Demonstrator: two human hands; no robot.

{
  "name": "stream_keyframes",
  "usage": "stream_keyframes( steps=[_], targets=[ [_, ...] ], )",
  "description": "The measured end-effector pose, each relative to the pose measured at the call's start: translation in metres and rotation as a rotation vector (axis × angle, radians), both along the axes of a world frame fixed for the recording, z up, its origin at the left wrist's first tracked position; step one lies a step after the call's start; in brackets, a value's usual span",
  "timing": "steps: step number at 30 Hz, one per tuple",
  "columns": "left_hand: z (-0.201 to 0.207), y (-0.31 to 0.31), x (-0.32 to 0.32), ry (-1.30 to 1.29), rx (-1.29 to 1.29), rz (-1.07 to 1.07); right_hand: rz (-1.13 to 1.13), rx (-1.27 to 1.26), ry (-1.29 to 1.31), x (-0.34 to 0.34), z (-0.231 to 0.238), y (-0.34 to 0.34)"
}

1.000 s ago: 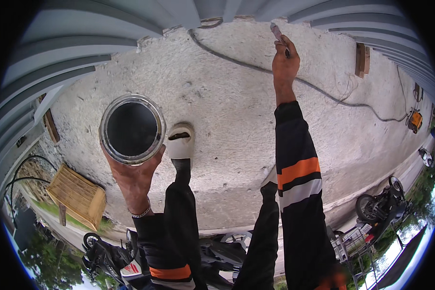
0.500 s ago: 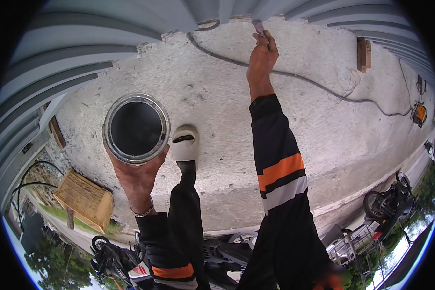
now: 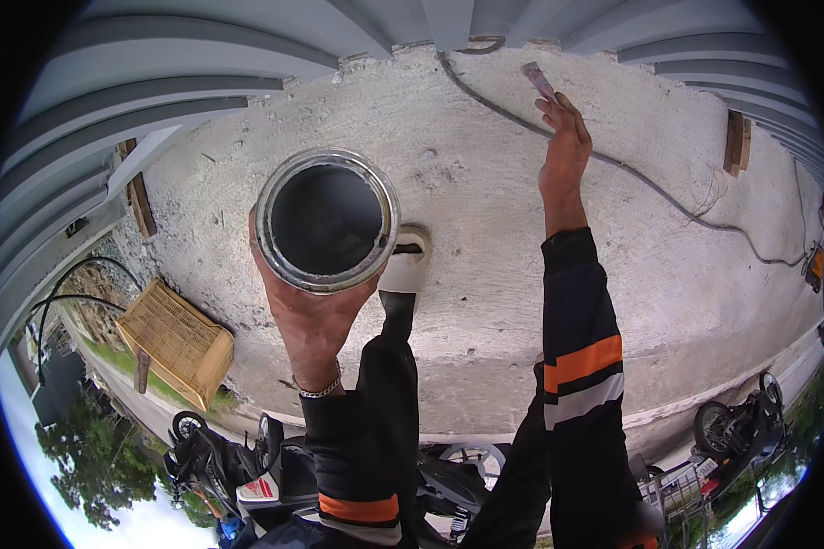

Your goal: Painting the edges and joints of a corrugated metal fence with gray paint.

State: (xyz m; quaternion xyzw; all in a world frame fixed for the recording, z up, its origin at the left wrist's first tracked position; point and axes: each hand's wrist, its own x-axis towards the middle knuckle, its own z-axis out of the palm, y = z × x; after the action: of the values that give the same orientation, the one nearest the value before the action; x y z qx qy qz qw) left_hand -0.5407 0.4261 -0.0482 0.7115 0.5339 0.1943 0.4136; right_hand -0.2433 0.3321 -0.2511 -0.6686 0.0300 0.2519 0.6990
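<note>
My left hand [image 3: 313, 320] is wrapped round an open metal paint can [image 3: 388, 215], held upright at the left of centre. Dark grey shows inside the can, and its rim is smeared. Out to the far right, my right hand [image 3: 566, 151] grips a small flat paintbrush [image 3: 539, 80], pinkish with a greyish tip. The brush points up and left, apart from the grey ribbed metal panels [image 3: 450, 23] along the top. Below the can, my light-coloured shoe [image 3: 405, 270] stands on the concrete.
A dark cable [image 3: 645, 174] crosses the rough concrete ground [image 3: 467, 302] beneath my right hand. Wooden blocks [image 3: 737, 144] lie by the panels. A yellow plastic crate [image 3: 178, 339] sits at the left; motorcycles [image 3: 737, 421] are parked behind the concrete's near edge.
The view has shifted, so the ground and panels appear moved. My right hand has drawn the brush back from the panels' edge. The paint can appears higher and further right.
</note>
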Motion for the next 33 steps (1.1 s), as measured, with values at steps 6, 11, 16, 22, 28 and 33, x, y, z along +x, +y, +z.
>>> stream_keyframes(
  steps=[6,11,16,22,28,33],
  targets=[
    [0.015,0.007,-0.008,-0.039,-0.009,0.042,0.041,0.009,0.186,-0.071,0.017,0.061],
    [0.013,0.012,-0.02,0.015,0.025,0.032,-0.067,0.053,0.278,-0.094,0.009,0.113],
    [0.014,0.017,-0.035,0.033,0.057,0.065,0.121,0.021,0.271,-0.115,0.003,0.113],
    [0.014,0.023,-0.046,-0.044,0.033,0.081,-0.064,0.031,0.257,-0.105,0.008,0.123],
    [0.016,0.024,-0.05,-0.067,0.043,0.057,-0.18,0.015,0.267,-0.107,0.011,0.118],
    [0.017,0.025,-0.051,-0.051,0.076,0.042,0.084,-0.019,0.169,-0.106,0.003,0.108]
  ],
)
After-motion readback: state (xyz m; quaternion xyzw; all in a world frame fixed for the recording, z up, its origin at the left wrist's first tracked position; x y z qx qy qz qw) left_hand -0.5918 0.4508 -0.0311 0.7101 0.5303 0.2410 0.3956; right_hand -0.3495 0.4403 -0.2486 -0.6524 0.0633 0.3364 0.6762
